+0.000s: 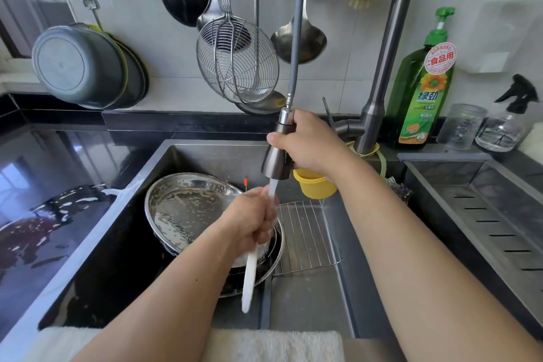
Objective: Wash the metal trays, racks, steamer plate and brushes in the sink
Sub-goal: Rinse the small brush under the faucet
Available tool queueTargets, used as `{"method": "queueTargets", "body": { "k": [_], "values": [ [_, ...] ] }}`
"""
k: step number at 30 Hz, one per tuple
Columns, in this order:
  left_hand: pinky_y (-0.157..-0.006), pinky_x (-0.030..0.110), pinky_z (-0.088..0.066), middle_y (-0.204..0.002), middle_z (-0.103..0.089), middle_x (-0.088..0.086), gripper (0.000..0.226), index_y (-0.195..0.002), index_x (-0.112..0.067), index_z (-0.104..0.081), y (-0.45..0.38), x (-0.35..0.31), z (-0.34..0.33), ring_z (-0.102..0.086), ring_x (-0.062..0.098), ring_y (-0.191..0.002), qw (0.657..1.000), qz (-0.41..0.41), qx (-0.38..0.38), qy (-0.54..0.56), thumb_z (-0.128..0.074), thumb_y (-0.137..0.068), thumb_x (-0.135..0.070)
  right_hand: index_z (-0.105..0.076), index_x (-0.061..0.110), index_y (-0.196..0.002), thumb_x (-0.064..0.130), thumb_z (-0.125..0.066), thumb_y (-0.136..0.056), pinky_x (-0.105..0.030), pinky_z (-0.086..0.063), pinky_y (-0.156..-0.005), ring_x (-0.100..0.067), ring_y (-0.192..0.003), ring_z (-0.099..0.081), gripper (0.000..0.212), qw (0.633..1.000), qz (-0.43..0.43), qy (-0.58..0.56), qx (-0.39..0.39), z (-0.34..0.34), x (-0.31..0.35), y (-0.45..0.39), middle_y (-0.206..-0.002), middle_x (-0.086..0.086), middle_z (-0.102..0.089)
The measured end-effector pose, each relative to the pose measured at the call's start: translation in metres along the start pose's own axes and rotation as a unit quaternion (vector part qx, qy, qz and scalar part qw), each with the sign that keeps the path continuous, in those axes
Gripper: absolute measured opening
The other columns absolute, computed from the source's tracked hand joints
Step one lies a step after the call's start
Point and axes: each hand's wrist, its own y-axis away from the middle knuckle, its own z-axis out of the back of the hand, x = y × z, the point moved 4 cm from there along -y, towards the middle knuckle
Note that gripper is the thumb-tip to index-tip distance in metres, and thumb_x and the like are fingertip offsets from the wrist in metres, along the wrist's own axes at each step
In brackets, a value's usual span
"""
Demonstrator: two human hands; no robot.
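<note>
Setting: dark glossy surface [44,185] wraps a steel sink [211,156], white tiled wall behind, daylight glaring off the left side.
Right hand: right hand [308,144] up high, fingers wrapped round the pull-out spray head [277,153], thumb laid along its side, nozzle aimed down, grey hose [296,38] looping up out of frame.
Water: pale stream [273,189] drops straight onto the left hand's knuckles.
Left hand: left hand [252,217] lower, over the sink, fist curled tight round a white brush handle [249,279] that points back toward the camera.
Hard to see: brush head is buried behind the fingers and the water, bristles can't be made out.
Trays: round metal tray [188,209], streaked with suds, tilts on top of another pan whose rim [276,256] peeks out beneath.
Rack: wire rack [305,235] lies flat on the sink floor, just right of the trays, partly tucked under the left hand.
Nearby: yellow cup [314,185] sits behind the right wrist, mostly covered.
Wall: wire skimmer [238,62], ladles and a grey basin [79,64] hang above.
Right side: green soap bottle [423,91] beside the faucet neck [390,53], clear jar and spray bottle [508,123] further along, slotted drain tray [493,214] at the edge.
Front edge: white towel [264,344] draped over the sink lip, cut off at the bottom.
</note>
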Motion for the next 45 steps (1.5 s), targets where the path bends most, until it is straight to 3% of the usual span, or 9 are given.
{"method": "queueTargets", "body": {
  "k": [4,7,12,21,26,33,38,42,45],
  "values": [
    [-0.046,0.023,-0.027,-0.065,-0.048,-0.002,0.021,-0.102,-0.014,-0.057,0.003,0.002,-0.01,-0.036,0.01,-0.053,0.996,-0.017,0.077,0.045,-0.052,-0.099,0.005,-0.058,0.022,-0.095,0.035,-0.07,-0.089,-0.045,-0.056,-0.086,-0.026,-0.096,-0.064,0.019,0.999,-0.01,0.023,-0.019,0.004,-0.002,0.0,-0.101,-0.001,-0.065],
    [-0.058,0.026,-0.034,-0.078,-0.056,0.004,0.016,-0.099,-0.012,-0.056,0.008,-0.003,-0.016,-0.048,0.013,-0.063,0.988,-0.018,0.129,0.084,-0.051,-0.096,0.003,-0.057,0.022,-0.096,0.037,-0.069,-0.089,-0.043,-0.056,-0.085,-0.026,-0.095,-0.063,0.02,0.998,-0.012,0.049,-0.032,0.005,-0.002,-0.001,-0.1,0.0,-0.065],
    [-0.064,0.027,-0.04,-0.109,-0.066,0.018,0.029,-0.118,0.002,-0.058,0.005,-0.003,-0.008,-0.058,0.017,-0.069,0.986,0.007,0.095,0.138,-0.033,-0.105,0.002,-0.056,0.024,-0.094,0.037,-0.07,-0.088,-0.047,-0.058,-0.086,-0.025,-0.095,-0.065,0.019,0.999,-0.014,0.043,-0.024,0.005,-0.002,-0.002,-0.098,0.001,-0.064],
    [-0.073,0.036,-0.044,-0.108,-0.077,0.011,0.036,-0.129,-0.009,-0.059,0.007,-0.004,-0.005,-0.07,0.023,-0.081,0.992,0.004,0.063,0.112,-0.031,-0.106,-0.002,-0.054,0.025,-0.088,0.036,-0.069,-0.088,-0.046,-0.056,-0.087,-0.026,-0.094,-0.064,0.018,0.997,-0.018,0.065,-0.023,0.011,-0.001,0.0,-0.098,0.001,-0.064],
    [-0.072,0.033,-0.048,-0.103,-0.074,0.008,0.043,-0.112,-0.015,-0.068,0.014,-0.011,-0.008,-0.066,0.023,-0.083,0.995,-0.029,0.068,0.072,-0.03,-0.102,0.003,-0.056,0.026,-0.091,0.037,-0.07,-0.087,-0.05,-0.058,-0.086,-0.026,-0.094,-0.067,0.018,1.0,-0.015,0.013,-0.006,0.004,-0.002,0.0,-0.098,0.0,-0.066],
    [-0.08,0.035,-0.049,-0.112,-0.077,0.013,0.037,-0.116,-0.014,-0.07,0.015,-0.014,-0.01,-0.068,0.023,-0.085,0.995,-0.083,0.041,0.025,-0.041,-0.101,0.004,-0.056,0.024,-0.099,0.041,-0.066,-0.091,-0.036,-0.049,-0.076,-0.023,-0.093,-0.061,0.021,0.996,-0.013,0.084,-0.028,0.01,-0.002,-0.001,-0.097,0.004,-0.062],
    [-0.08,0.039,-0.053,-0.11,-0.078,0.013,0.036,-0.125,-0.012,-0.064,0.012,-0.014,-0.005,-0.072,0.026,-0.085,0.996,-0.06,0.02,0.069,-0.04,-0.104,0.004,-0.057,0.027,-0.094,0.04,-0.069,-0.087,-0.05,-0.058,-0.087,-0.026,-0.096,-0.066,0.019,0.999,-0.021,0.035,-0.006,0.007,-0.001,0.0,-0.1,0.001,-0.066],
    [-0.079,0.038,-0.052,-0.108,-0.076,0.01,0.034,-0.115,-0.011,-0.068,0.015,-0.014,-0.01,-0.07,0.025,-0.085,0.997,-0.066,0.018,0.039,-0.038,-0.105,0.003,-0.056,0.029,-0.093,0.04,-0.068,-0.086,-0.05,-0.059,-0.085,-0.026,-0.096,-0.067,0.017,0.999,-0.02,0.028,-0.009,0.007,0.002,0.002,-0.099,0.001,-0.066],
    [-0.079,0.039,-0.055,-0.112,-0.078,0.009,0.033,-0.129,-0.006,-0.061,0.01,-0.013,-0.007,-0.075,0.026,-0.089,0.996,-0.072,0.01,0.042,-0.04,-0.105,0.002,-0.058,0.025,-0.093,0.037,-0.069,-0.088,-0.05,-0.062,-0.08,-0.026,-0.094,-0.067,0.016,0.999,-0.033,0.022,0.009,0.008,0.004,0.004,-0.097,-0.001,-0.066]
  ]
}}
